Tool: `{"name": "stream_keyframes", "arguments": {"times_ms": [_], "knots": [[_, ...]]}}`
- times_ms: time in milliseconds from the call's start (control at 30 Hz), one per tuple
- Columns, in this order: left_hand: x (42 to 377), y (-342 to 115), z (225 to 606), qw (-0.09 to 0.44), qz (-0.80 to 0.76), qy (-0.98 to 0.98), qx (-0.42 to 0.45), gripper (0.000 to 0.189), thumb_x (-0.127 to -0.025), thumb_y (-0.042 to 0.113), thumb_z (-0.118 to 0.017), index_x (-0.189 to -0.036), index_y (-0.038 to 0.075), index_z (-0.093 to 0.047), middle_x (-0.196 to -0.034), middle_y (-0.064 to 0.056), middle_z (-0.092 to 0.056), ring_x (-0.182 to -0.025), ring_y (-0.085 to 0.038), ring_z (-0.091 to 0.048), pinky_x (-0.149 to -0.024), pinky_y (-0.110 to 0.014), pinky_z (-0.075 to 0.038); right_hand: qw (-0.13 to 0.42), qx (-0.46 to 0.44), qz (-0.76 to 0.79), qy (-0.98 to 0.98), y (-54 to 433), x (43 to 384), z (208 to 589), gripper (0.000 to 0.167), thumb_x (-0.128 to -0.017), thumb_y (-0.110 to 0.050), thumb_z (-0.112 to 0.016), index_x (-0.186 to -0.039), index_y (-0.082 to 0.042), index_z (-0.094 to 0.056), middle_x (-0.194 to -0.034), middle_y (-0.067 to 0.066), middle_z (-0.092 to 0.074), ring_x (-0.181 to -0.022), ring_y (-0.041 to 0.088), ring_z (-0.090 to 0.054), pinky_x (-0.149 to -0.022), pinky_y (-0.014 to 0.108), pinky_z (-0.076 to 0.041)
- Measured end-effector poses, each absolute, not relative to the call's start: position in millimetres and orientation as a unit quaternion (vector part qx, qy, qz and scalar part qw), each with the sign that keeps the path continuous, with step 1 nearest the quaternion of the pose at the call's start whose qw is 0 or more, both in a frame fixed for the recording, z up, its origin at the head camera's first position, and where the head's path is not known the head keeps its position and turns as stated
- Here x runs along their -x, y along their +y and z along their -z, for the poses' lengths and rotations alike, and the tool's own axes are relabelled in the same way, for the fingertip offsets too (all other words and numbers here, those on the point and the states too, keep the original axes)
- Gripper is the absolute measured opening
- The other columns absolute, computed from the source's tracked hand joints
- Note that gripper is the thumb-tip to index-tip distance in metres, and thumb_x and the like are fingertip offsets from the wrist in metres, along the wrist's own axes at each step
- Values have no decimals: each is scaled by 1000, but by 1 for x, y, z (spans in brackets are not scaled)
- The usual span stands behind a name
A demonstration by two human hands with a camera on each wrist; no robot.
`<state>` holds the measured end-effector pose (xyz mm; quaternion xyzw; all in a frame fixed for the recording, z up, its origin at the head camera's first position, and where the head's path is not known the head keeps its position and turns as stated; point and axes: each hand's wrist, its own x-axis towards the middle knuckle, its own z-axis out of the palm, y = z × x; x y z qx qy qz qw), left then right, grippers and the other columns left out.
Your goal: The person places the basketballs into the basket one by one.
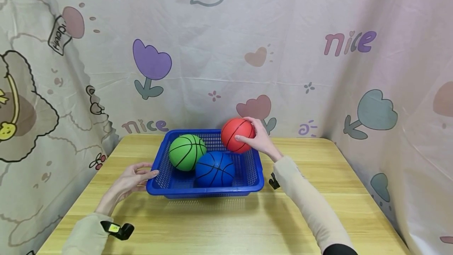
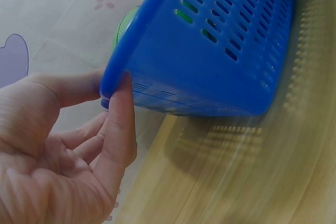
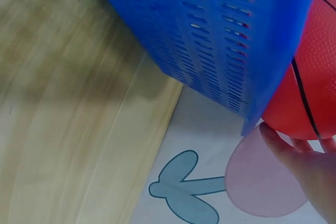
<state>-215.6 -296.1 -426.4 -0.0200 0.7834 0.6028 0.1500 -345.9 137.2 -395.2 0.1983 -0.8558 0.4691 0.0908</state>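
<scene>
A blue plastic basket with slotted walls stands on the wooden table. Thumb and fingers of my left hand pinch its left rim; the left wrist view shows the thumb on one side of the rim and a finger on the other. In the basket lie a green toy basketball and, in front of it, a blue one. My right hand grips a red toy basketball at the back right corner. In the right wrist view the red ball is partly hidden behind the basket wall.
The light wooden table extends to both sides and in front of the basket. Right behind its back edge hangs a pale printed curtain, which also closes off the left and right sides.
</scene>
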Motion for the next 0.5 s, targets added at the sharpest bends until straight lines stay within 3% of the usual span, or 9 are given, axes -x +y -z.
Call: {"name": "stream_keyframes", "arguments": {"times_ms": [500], "knots": [[215, -296, 426, 150, -603, 783, 20, 73, -100, 25, -63, -151, -10, -24, -130, -25, -60, -93, -16, -72, -82, -38, -63, 57, -227, -422, -876, 127, 345, 400, 68, -85, -37, -79, -143, -22, -47, -145, 11, -46, -131, 35, -49, -95, 54, -56]]}}
